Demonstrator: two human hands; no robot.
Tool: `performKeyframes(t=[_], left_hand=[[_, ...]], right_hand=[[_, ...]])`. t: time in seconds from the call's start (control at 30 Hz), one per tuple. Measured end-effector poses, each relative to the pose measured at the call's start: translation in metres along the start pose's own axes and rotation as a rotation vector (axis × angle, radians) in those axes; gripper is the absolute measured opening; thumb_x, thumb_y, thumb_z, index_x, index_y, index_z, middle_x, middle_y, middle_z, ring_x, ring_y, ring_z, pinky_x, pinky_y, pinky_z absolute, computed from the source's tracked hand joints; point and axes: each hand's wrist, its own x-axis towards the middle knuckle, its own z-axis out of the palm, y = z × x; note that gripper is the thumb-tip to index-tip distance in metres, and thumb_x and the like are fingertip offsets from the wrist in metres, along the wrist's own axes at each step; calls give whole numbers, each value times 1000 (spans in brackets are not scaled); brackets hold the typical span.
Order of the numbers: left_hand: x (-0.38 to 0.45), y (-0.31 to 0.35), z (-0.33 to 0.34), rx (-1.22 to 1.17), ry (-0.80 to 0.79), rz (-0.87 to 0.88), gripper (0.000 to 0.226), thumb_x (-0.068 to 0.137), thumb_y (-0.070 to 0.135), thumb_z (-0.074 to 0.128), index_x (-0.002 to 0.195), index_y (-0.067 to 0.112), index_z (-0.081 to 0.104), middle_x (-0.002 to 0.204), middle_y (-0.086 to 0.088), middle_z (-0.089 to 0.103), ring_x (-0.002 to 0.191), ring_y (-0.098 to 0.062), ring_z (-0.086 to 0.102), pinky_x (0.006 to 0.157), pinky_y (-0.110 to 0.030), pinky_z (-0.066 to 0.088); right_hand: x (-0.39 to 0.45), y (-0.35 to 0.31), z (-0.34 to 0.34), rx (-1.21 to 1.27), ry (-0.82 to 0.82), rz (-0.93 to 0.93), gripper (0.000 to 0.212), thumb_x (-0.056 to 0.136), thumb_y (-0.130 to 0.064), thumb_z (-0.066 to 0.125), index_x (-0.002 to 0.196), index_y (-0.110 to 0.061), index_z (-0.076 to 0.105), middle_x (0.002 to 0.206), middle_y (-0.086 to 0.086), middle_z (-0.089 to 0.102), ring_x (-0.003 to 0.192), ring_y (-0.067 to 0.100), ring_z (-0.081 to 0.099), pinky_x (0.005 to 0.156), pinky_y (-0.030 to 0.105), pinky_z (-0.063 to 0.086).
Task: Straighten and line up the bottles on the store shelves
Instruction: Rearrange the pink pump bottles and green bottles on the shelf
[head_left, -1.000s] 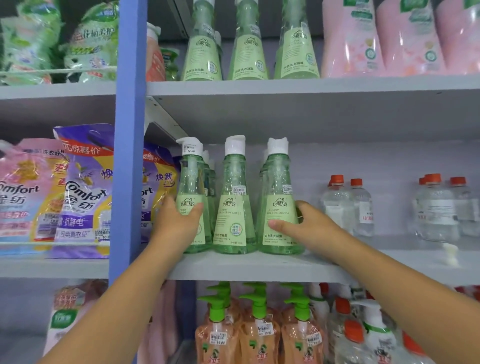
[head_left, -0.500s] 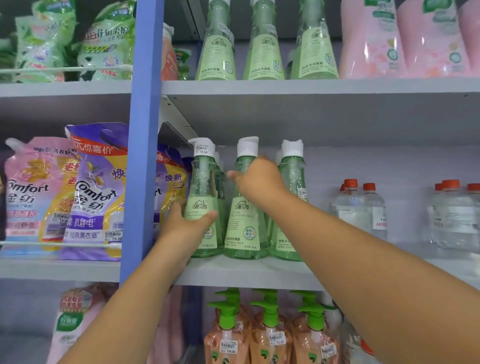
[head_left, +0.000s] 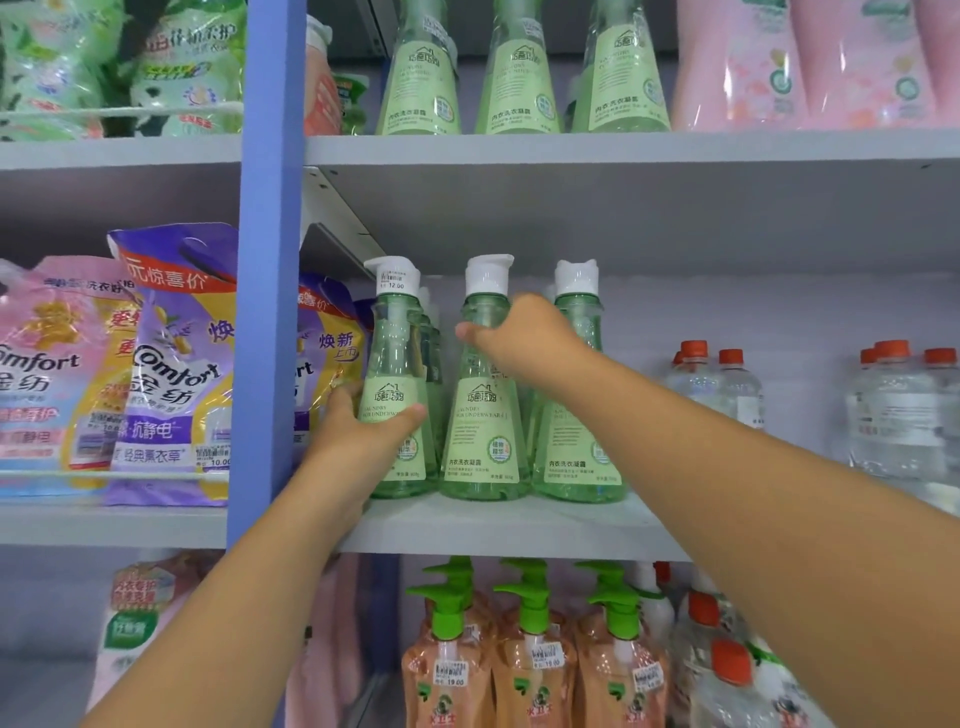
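Barely shifted since half a second ago: right hand (head_left: 524, 338) still gripping middle green bottle's (head_left: 484, 415) neck, left hand (head_left: 358, 431) still clasping left green bottle (head_left: 397, 395), both upright on middle shelf (head_left: 509, 530).

Bright, even, shadowless store light with a cool cast; wide-angle bowing and soft blur toward the edges.

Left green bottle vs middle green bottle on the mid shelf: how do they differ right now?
The left green bottle is held low, at its label, by the left hand; the middle green bottle is held high, at its neck, by the right hand. The left bottle carries a price sticker under its cap; the middle shows none. Both are clear green, white-capped, upright and front-row on the shelf.
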Motion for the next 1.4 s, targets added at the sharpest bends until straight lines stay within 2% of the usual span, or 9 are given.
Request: performKeyframes(t=[0.1,0.23,0.37,0.47,0.73,1.1,1.2,1.33,1.4], left_hand=[[0,0,-1,4,-15,-2,68,89,21,78,146,25,42,95,14,59,82,-10,64,53,-25,48],[0,-2,-1,13,-25,8,70,89,18,78,147,25,39,93,16,55,77,-4,59,48,-19,42],[3,-3,-1,35,-18,24,72,89,21,79,148,25,38,99,12,58,80,-5,60,51,-20,43],[3,-4,-1,43,-18,47,71,92,23,76,151,24,36,99,12,56,78,-2,56,53,-19,40],[5,-5,-1,98,-10,60,73,91,26,77,151,25,36,119,4,60,85,-7,61,57,-24,43],[-2,-2,2,124,8,47,68,92,22,75,148,24,37,96,15,58,78,-4,60,51,-19,43],[3,-3,1,159,-2,35,70,92,24,75,149,24,35,94,15,56,82,-8,63,57,-25,47],[8,-4,0,229,-5,34,72,90,33,75,148,25,33,117,3,65,94,-18,67,85,-40,57],[5,-4,2,259,-6,43,70,91,33,73,148,24,33,118,2,64,87,-14,65,76,-35,54]], right_hand=[[-20,16,-23,48,187,-193,34,97,-44,62,114,-16,66,100,-8,65,90,12,63,83,32,52],[-38,59,-44,193,508,-234,16,96,-34,64,105,-21,67,107,-7,66,91,11,62,87,32,53],[-41,93,-40,270,151,79,43,92,-45,69,126,-22,56,117,-5,63,101,11,63,84,33,54],[-44,101,-31,285,-79,123,43,89,-44,74,124,-32,52,111,-13,67,97,8,67,86,35,56],[-49,99,-25,281,-11,104,42,87,-43,77,117,-36,48,100,-22,61,94,10,67,86,37,57],[-58,106,-24,274,-45,82,60,90,-42,74,143,-34,46,101,-26,57,93,0,61,83,32,54],[-59,107,-24,270,-48,82,57,91,-40,74,141,-33,47,98,-28,55,88,-4,59,71,23,49],[-61,108,-23,274,-48,73,55,92,-41,72,140,-34,46,97,-29,54,87,-7,58,65,18,45],[-62,108,-23,272,-43,68,58,92,-41,72,143,-32,45,98,-28,56,88,-5,60,68,20,48]])
